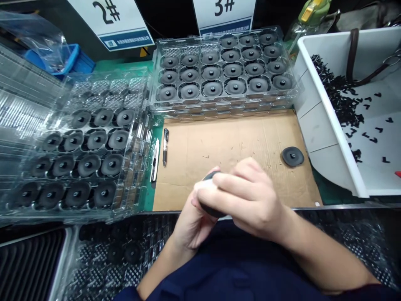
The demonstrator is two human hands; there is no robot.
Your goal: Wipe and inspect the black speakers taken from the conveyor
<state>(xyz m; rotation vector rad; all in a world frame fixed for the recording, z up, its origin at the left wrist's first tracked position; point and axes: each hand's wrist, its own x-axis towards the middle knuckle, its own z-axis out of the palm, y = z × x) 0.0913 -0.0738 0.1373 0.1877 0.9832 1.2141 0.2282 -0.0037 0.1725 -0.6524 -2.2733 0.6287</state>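
In the head view, my left hand (189,228) is closed around a round black disc (212,211), held tilted over the front edge of the cardboard. My right hand (253,194) lies over the same disc, its fingers curled and pressed together. A small white patch shows under those fingertips; blur hides what it is. Most of the disc's face is covered by the fingers. A single matching black disc (293,156), with a small raised stem at its centre, lies on the cardboard sheet (219,142) to the right.
Clear plastic trays (224,98) of black discs stand behind the cardboard, with more trays (125,175) at left. A pen (165,147) and a utility knife (154,161) lie between. At right, a white bin (332,121) holds small black pieces (340,100). Behind left is a blue box (75,60).
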